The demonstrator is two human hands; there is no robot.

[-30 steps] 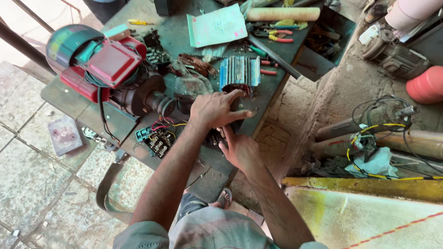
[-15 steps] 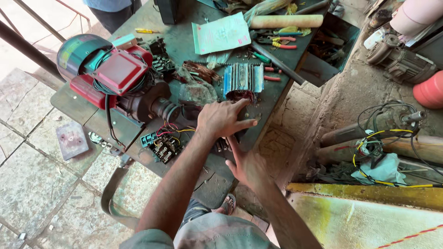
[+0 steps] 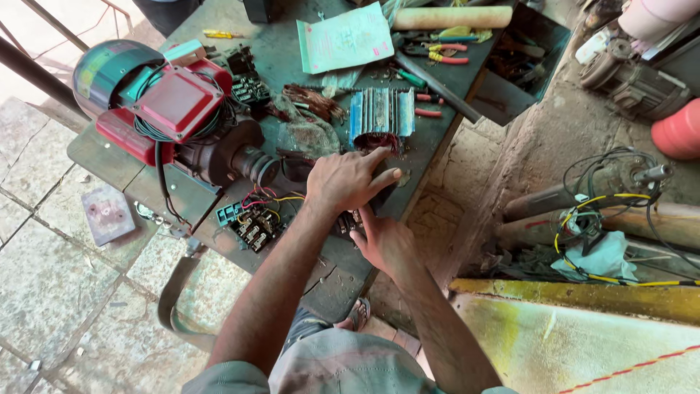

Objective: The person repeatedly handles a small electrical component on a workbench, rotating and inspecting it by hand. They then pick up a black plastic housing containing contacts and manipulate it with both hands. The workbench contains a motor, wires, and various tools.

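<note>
Our hands over a dark part by the blue stator

Our left hand lies flat, fingers together, covering a dark part near the workbench edge, fingertips now nearer the blue finned stator than before. Our right hand has its index finger up against that part, other fingers loosely curled. The red motor stays left.

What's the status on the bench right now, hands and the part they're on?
Left hand flat over a small dark part, mostly hidden. Right hand beside it, fingers underneath. Blue finned motor housing just beyond.
</note>
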